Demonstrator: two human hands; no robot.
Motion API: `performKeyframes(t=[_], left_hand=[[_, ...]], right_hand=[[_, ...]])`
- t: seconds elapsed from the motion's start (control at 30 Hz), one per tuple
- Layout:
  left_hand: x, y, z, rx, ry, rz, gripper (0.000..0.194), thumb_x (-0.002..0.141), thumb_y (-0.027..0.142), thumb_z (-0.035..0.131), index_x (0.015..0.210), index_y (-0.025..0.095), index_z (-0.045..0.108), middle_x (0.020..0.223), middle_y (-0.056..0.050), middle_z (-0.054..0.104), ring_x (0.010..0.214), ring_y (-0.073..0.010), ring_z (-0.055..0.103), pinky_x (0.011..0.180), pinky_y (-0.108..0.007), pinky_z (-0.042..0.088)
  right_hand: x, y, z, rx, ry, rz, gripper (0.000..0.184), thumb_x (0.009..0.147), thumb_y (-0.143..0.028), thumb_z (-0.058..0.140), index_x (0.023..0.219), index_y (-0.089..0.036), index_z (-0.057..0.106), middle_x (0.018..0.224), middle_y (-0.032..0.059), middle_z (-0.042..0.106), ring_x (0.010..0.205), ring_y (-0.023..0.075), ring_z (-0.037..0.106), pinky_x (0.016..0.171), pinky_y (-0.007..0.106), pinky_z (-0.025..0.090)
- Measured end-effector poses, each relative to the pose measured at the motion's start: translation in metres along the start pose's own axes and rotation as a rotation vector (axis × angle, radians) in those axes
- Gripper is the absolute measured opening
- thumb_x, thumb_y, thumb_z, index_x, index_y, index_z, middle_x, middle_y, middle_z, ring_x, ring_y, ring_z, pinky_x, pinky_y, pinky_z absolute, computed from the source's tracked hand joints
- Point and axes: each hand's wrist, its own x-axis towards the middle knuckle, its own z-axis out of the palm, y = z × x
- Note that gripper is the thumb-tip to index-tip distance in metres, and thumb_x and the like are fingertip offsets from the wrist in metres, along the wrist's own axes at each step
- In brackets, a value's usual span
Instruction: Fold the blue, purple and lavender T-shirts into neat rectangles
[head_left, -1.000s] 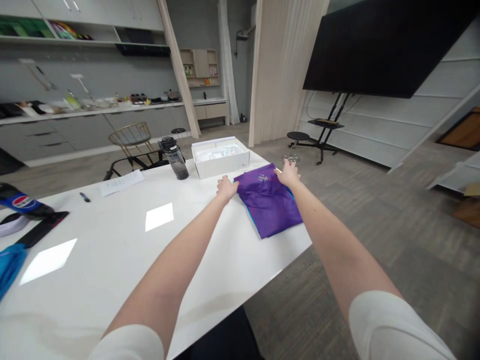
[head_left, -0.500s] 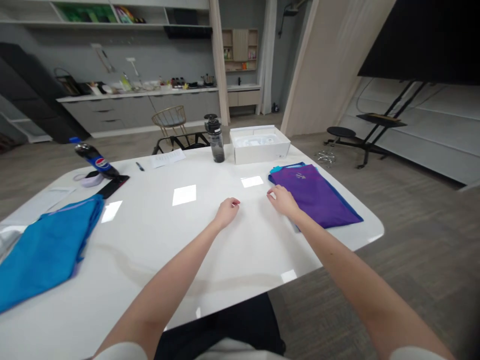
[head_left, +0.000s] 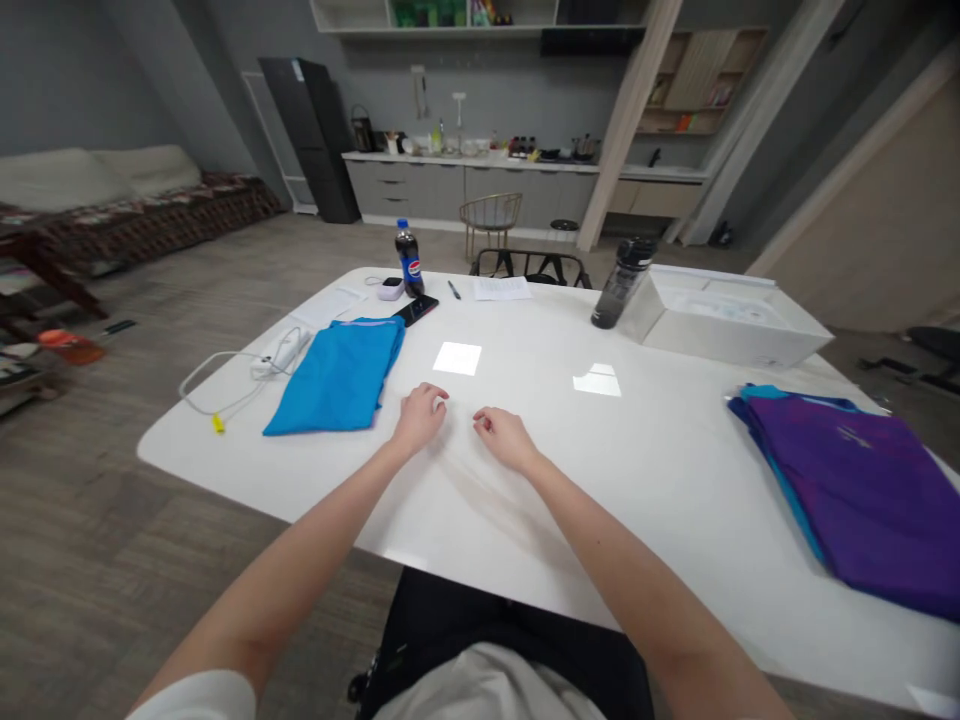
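Blue fabric (head_left: pixel 341 380), one piece folded flat, lies toward the white table's (head_left: pixel 637 490) left edge. Just right of it, the left hand (head_left: pixel 422 416) and right hand (head_left: pixel 505 437) grip nothing, both loosely curled, well inside the front edge; open tabletop runs to one purple pile (head_left: pixel 862 470), blue-layered beneath, near the right edge.

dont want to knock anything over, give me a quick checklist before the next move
1. Left hand empty: ok, nothing visible in its grasp.
2. Right hand empty: ok, likewise.
3. Cola bottle upright: ok.
4. Phone clear of the blue cloth: cannot tell, their edges meet in this view.
5. Purple garment fully in view: not ok, cut off at the picture's right edge.
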Motion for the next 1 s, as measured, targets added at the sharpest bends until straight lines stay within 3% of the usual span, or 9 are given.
performKeyframes(t=[0.13, 0.23, 0.33, 0.47, 0.63, 0.73, 0.9, 1.0], left_hand=[[0.011, -0.084, -0.060, 0.261, 0.191, -0.166, 0.033, 0.092, 0.019, 0.049, 0.121, 0.023, 0.064, 0.131, -0.012, 0.061, 0.125, -0.0288, 0.056, 0.111, -0.046, 0.037], [0.022, -0.130, -0.087, 0.359, 0.202, -0.361, 0.043, 0.093, 0.022, 0.048, 0.136, 0.018, 0.055, 0.138, -0.018, 0.055, 0.126, -0.0325, 0.055, 0.105, -0.045, 0.041], [0.036, -0.157, -0.096, 0.391, 0.134, -0.467, 0.047, 0.095, 0.026, 0.047, 0.140, 0.014, 0.050, 0.136, -0.021, 0.056, 0.123, -0.0348, 0.056, 0.098, -0.045, 0.045], [0.051, -0.170, -0.094, 0.445, 0.084, -0.459, 0.037, 0.099, 0.031, 0.043, 0.128, 0.015, 0.058, 0.130, -0.021, 0.061, 0.124, -0.0368, 0.054, 0.098, -0.050, 0.044], [0.049, -0.169, -0.098, 0.423, 0.121, -0.417, 0.032, 0.100, 0.028, 0.038, 0.116, 0.019, 0.064, 0.127, -0.018, 0.062, 0.118, -0.0355, 0.055, 0.093, -0.049, 0.044], [0.034, -0.154, -0.102, 0.414, 0.182, -0.339, 0.027, 0.100, 0.029, 0.043, 0.110, 0.021, 0.066, 0.124, -0.015, 0.063, 0.117, -0.0347, 0.054, 0.092, -0.048, 0.042], [-0.017, -0.092, -0.100, 0.318, 0.229, -0.078, 0.023, 0.102, 0.031, 0.046, 0.107, 0.025, 0.067, 0.116, -0.010, 0.064, 0.111, -0.0285, 0.055, 0.096, -0.045, 0.039], [-0.054, -0.050, -0.093, 0.190, 0.159, 0.095, 0.024, 0.104, 0.035, 0.044, 0.106, 0.026, 0.067, 0.113, -0.008, 0.064, 0.110, -0.0247, 0.056, 0.097, -0.042, 0.041]], right_hand=[[0.050, -0.070, 0.053, -0.047, -0.057, -0.092, 0.020, 0.098, -0.029, 0.056, 0.113, -0.025, 0.069, 0.105, 0.0031, 0.072, 0.103, 0.0199, 0.062, 0.088, 0.032, 0.038], [0.075, -0.105, 0.083, -0.061, -0.066, -0.103, 0.020, 0.100, -0.031, 0.056, 0.114, -0.025, 0.068, 0.110, 0.0048, 0.071, 0.106, 0.0213, 0.060, 0.089, 0.035, 0.035], [0.085, -0.119, 0.101, -0.092, -0.030, -0.098, 0.020, 0.102, -0.034, 0.054, 0.111, -0.025, 0.069, 0.110, 0.0060, 0.071, 0.106, 0.0220, 0.058, 0.091, 0.037, 0.032], [0.083, -0.117, 0.109, -0.136, 0.052, -0.143, 0.020, 0.104, -0.036, 0.051, 0.108, -0.024, 0.067, 0.109, 0.0059, 0.071, 0.106, 0.0224, 0.058, 0.091, 0.037, 0.031], [0.079, -0.115, 0.110, -0.111, 0.100, -0.154, 0.024, 0.106, -0.038, 0.047, 0.109, -0.023, 0.066, 0.107, 0.0070, 0.071, 0.106, 0.0230, 0.059, 0.092, 0.038, 0.033], [0.079, -0.115, 0.112, -0.036, 0.151, -0.187, 0.026, 0.105, -0.040, 0.048, 0.119, -0.023, 0.063, 0.113, 0.0080, 0.069, 0.107, 0.0232, 0.060, 0.094, 0.038, 0.036], [0.079, -0.115, 0.103, 0.157, 0.199, -0.224, 0.058, 0.098, -0.042, 0.059, 0.151, -0.024, 0.043, 0.124, 0.0095, 0.062, 0.106, 0.0234, 0.061, 0.089, 0.036, 0.045], [0.072, -0.112, 0.082, 0.129, 0.145, -0.271, 0.049, 0.096, -0.031, 0.061, 0.143, -0.026, 0.053, 0.121, 0.0074, 0.063, 0.107, 0.0228, 0.061, 0.088, 0.034, 0.045]])
